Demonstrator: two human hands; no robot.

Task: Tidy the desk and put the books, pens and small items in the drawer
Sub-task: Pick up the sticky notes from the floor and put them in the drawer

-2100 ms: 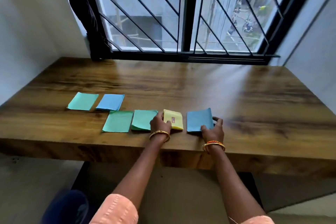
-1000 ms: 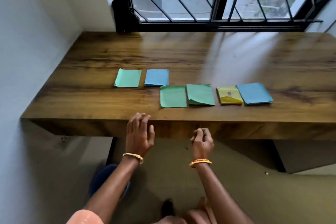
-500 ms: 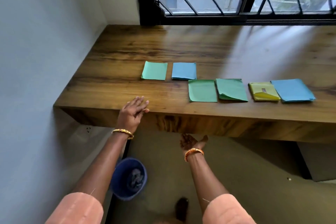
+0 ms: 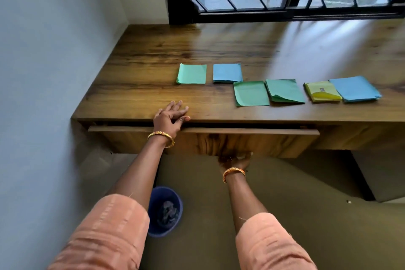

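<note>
We are pulling the drawer out from under the desk; it is sitting only slightly open, a dark slit showing above its front panel. Risk first: our left hand is lying right across the desk edge, thumb reaching toward that slit, so if the drawer is slipping back or jerking, the thumb could be getting pinched. Our right hand is pulling from one spot under the panel's lower edge, roughly mid-width; an uneven pull could be skewing the drawer and jamming it. A hard yank could also be shaking the desk and shifting the loose paper pads.

Hand pose: left arm is reaching forward, palm down, fingers spread and lying flat on the desk top near its front edge, gripping nothing, likely bracing. Right arm is reaching lower, hand hooked under the bottom of the drawer front; its fingers are hidden behind the panel, so we are guessing they are curled on the edge.

Task things: all are sitting on the desk, none in the drawer. Green pad and blue pad are lying behind, apart; nearer, a green sheet, a green booklet, a yellow booklet and a blue booklet are forming a row, the last two touching.
</note>
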